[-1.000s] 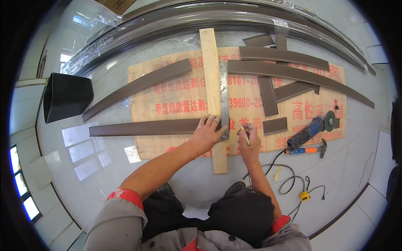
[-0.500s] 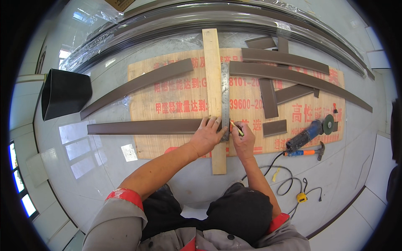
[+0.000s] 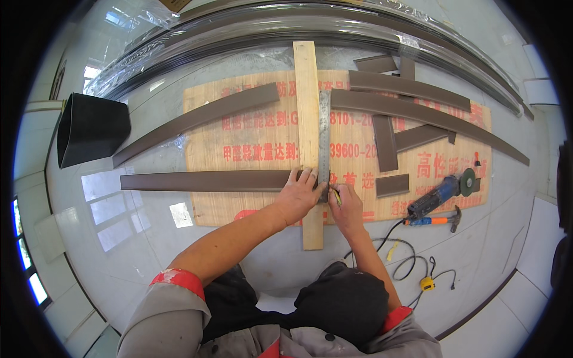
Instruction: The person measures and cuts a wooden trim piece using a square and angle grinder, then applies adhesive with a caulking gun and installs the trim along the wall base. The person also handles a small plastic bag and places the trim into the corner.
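Observation:
A long brown trim strip (image 3: 203, 181) lies crosswise in front of me, its right end over a pale wooden batten (image 3: 307, 107). My left hand (image 3: 296, 196) presses on this end, fingers over the strip and thumb against a steel ruler (image 3: 324, 131). The ruler stands lengthwise along the batten's right side and crosses the strip's end. Just right of it, my right hand (image 3: 347, 210) pinches a slim yellow-green pencil (image 3: 338, 198), its tip close to the ruler's edge. Fingers hide part of the strip's end.
Under the work lies a printed wooden board (image 3: 250, 134). More brown strips (image 3: 430, 113) and short offcuts (image 3: 393, 185) lie right. An angle grinder (image 3: 439, 194), a hammer (image 3: 436, 220) and a yellow tape measure (image 3: 427, 283) sit near right. A black tapered tube (image 3: 95, 131) stands left; long wrapped profiles (image 3: 298, 27) lie behind.
The right hand and pencil have moved slightly nearer to me along the ruler, and the pencil is tilted differently. The left hand keeps its place on strip and ruler.

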Tool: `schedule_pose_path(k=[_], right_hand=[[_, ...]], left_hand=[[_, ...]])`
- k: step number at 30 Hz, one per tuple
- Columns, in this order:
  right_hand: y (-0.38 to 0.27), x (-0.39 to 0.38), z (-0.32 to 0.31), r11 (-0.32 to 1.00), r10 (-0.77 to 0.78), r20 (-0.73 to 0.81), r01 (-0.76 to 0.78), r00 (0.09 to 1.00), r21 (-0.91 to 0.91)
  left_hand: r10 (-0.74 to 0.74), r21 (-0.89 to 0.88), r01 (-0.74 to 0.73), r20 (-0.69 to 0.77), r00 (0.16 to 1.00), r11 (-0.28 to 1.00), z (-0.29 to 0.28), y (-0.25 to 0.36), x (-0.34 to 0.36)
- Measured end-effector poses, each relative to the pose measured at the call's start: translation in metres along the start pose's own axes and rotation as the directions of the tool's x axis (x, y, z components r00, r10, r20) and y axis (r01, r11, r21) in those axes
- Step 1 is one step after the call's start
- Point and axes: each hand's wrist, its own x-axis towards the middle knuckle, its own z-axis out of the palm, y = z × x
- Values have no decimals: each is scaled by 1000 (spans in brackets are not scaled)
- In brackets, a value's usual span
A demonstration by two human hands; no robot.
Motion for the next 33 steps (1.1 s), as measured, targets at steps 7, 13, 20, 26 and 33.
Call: schedule_pose_path(k=[7, 13, 20, 26, 33], right_hand=[[1, 19, 1, 999, -45, -59, 45, 997, 13], [-4, -12, -12, 1000, 26, 137, -24, 990, -21], [-11, 11, -9, 999, -41, -11, 40, 999, -17], [-2, 27, 0, 999, -31, -23, 30, 999, -29], [-5, 2, -16, 997, -21, 170, 33, 985, -65]], left_hand=[[7, 30, -7, 1, 1000, 1000, -2, 2, 3], [-8, 3, 8, -1, 1000, 1000, 3, 0, 0], [9, 36, -10, 15, 1000, 999, -2, 0, 0], [-1, -4, 1, 35, 999, 1000, -4, 1, 1], [-11, -19, 12, 57, 998, 1000, -2, 0, 0]])
